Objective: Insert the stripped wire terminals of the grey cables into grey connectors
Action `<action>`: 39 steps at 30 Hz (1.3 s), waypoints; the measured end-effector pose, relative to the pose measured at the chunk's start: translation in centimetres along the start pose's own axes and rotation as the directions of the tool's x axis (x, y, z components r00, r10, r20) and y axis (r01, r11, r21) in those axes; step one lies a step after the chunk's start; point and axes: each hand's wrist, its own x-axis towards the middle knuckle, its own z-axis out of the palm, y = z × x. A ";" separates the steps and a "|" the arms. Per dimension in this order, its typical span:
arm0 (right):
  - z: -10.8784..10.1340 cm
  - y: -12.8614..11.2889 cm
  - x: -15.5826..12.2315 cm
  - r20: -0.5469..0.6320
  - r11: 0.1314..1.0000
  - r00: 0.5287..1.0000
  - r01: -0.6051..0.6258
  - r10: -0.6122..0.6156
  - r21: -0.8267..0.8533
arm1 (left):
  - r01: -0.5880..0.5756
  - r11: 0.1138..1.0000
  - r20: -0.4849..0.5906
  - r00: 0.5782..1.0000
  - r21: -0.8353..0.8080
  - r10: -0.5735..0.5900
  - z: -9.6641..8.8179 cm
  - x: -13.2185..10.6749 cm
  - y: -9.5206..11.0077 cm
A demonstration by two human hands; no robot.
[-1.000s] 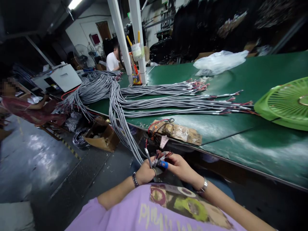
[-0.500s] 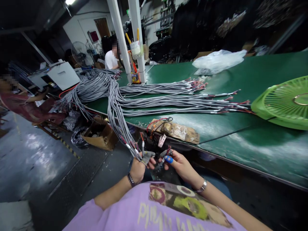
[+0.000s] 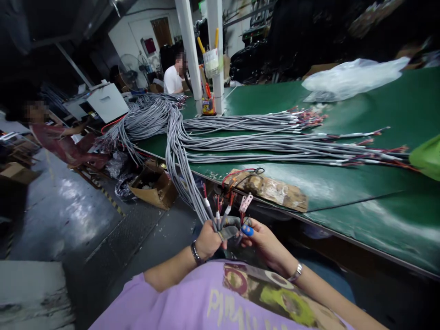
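Observation:
My left hand (image 3: pixel 207 241) is closed round the ends of several grey cables (image 3: pixel 192 188) that hang off the edge of the green table (image 3: pixel 343 183). Their red stripped wire tips (image 3: pixel 220 206) stick up above my fingers. My right hand (image 3: pixel 264 238) is closed just to the right of them, pinching cable ends, with a blue cover on one fingertip (image 3: pixel 246 230). Both hands are in front of my chest, below the table edge. A big bundle of the same grey cables (image 3: pixel 275 142) lies across the table.
A taped brown block with red and black wires (image 3: pixel 271 188) sits at the table edge. White posts (image 3: pixel 202 50) rise at the back, a plastic bag (image 3: pixel 347 78) lies far right, and a green fan (image 3: pixel 428 156) shows at the right edge. A cardboard box (image 3: pixel 154 185) is on the floor. Two other people sit at the left and back.
My view has swung left, pushing the green fan almost out of frame. My left hand has raised the cable ends, so more red tips stand above my fingers; my right hand stays close beside them.

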 end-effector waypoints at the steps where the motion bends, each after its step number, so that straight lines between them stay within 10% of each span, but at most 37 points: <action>1: 0.2 -0.1 0.0 -0.003 1.000 1.000 -0.005 0.005 0.015 | -0.001 1.000 0.005 1.000 0.009 0.001 0.2 0.2 0.0; 22: 0.7 0.5 -0.3 0.024 0.992 0.992 -0.127 0.127 0.009 | 0.098 0.992 -0.063 0.993 -0.078 -0.103 0.6 0.8 0.0; 39: 0.4 -2.2 0.0 -0.014 0.876 0.973 0.201 -0.230 -0.438 | 0.039 0.990 -0.079 0.996 0.137 -0.029 0.7 0.3 0.0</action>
